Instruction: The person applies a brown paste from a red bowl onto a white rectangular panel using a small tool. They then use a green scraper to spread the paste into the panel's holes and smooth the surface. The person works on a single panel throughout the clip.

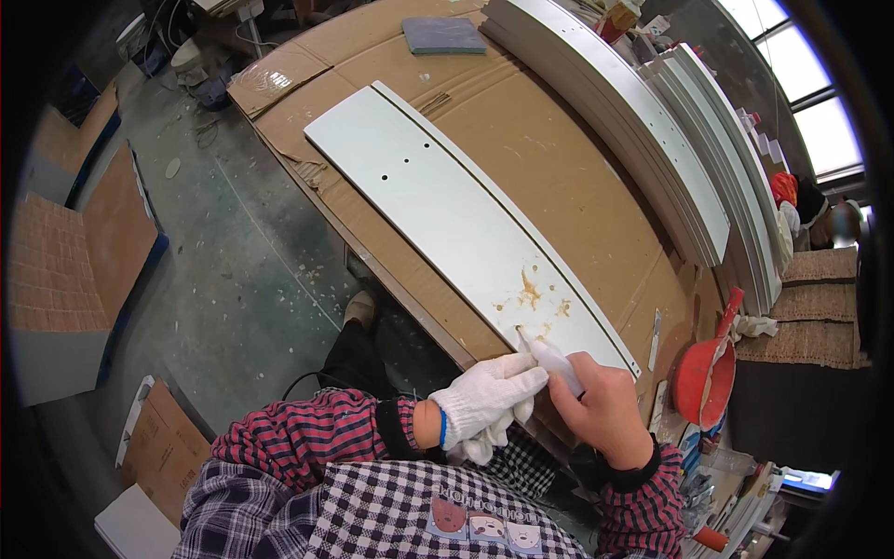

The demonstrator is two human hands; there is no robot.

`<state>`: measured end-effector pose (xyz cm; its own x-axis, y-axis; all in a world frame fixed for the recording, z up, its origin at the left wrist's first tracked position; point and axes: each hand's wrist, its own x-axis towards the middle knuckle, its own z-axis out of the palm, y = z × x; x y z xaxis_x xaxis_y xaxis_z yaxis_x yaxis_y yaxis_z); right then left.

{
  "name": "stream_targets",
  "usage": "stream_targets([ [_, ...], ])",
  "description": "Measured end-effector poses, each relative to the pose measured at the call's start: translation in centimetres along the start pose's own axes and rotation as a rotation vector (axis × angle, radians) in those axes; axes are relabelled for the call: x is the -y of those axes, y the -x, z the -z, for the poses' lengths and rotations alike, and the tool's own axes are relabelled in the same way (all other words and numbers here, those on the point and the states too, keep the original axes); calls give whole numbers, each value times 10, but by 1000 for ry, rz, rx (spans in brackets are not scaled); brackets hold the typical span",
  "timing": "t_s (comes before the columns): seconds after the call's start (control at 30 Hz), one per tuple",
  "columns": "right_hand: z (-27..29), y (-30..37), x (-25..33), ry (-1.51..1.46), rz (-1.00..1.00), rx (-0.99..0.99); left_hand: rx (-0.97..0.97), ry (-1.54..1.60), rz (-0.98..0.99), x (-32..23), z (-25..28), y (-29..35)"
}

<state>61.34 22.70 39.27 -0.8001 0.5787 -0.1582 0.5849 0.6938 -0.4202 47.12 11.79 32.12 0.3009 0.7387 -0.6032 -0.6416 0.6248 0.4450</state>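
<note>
A long white panel lies at a slant on the cardboard-covered table. It has three dark holes near its far end and tan smears and spots near its close end. My bare right hand is closed round a whitish squeeze bottle, whose narrow tip points down at the panel's near edge, by a small dark hole. My left hand, in a white knit glove, is beside it at that edge. Its fingers are bent together over bunched white fabric; whether they grip anything more is hidden.
Curved white panels are stacked along the table's far right, with more behind. A grey flat block lies at the far end. A red pan-shaped scoop and a thin strip are at my right. Cardboard-topped stacks stand left.
</note>
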Motion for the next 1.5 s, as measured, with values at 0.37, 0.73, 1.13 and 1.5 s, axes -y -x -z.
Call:
stream_targets([
  [0.37, -4, 2, -1, -71, -30, -29, 15, -36, -24, -2, 3, 1],
  [0.73, -9, -16, 3, -75, 41, -38, -26, 39, -90, -6, 13, 2],
  [1.13, -7, -24, 7, -32, 79, -16, 2, 87, -124, -4, 18, 0],
  [1.5, -7, -21, 6, -72, 26, -1, -19, 63, -100, -8, 15, 4],
])
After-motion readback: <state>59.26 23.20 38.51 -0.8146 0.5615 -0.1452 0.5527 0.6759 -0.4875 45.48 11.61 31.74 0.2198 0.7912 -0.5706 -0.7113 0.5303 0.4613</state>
